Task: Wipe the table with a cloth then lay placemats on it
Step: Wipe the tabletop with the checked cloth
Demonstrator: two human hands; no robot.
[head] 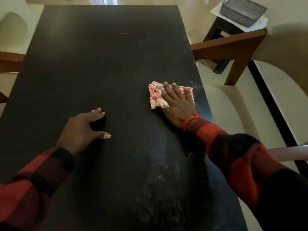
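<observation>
A long black table point(103, 64) fills most of the head view. Near its right edge lies a crumpled red-and-white checked cloth point(155, 95). My right hand point(177, 104) presses flat on the cloth with straight fingers. My left hand point(85, 129) rests on the bare tabletop nearer the middle, fingers spread and fingertips touching the surface, holding nothing. Pale dusty smears show on the table near the front right. No placemats are in view.
Cream-cushioned chairs with brown wooden frames point(233, 47) stand along the right side, and another chair point(11, 30) at the left. A dark stool at the back right carries a grey plastic basket point(243, 12) on paper.
</observation>
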